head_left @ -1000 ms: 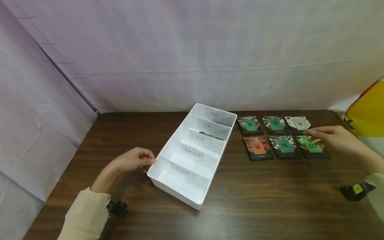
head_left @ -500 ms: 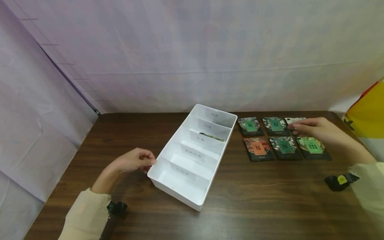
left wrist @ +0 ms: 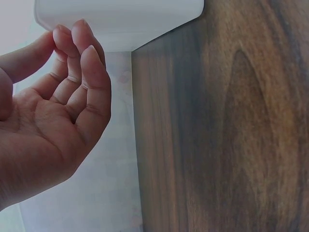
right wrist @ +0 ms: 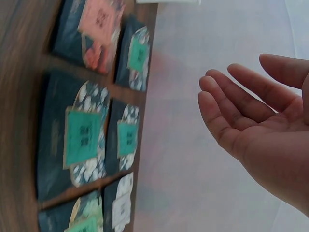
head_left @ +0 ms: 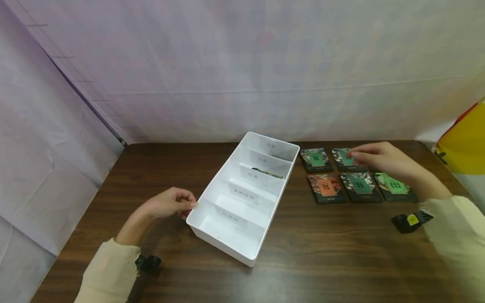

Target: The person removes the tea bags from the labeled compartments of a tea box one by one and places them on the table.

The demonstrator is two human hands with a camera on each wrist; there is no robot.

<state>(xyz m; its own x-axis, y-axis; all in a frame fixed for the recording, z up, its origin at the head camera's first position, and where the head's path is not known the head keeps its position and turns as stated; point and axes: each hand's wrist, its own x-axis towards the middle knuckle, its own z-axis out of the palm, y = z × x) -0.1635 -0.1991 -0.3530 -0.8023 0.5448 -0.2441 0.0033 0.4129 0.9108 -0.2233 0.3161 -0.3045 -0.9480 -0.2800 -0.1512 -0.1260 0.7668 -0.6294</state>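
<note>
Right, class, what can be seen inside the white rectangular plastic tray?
Inside the tray, a narrow green-and-black strip shows in the second compartment from the far end; white dividers cover whatever lies below it and parts of the compartment floors.

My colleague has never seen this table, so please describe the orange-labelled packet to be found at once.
On the brown table, right of the white divided box, six dark packets lie in two rows. The orange-labelled packet is leftmost in the nearer row; orange sets it apart, as the other five show green or white.
</note>
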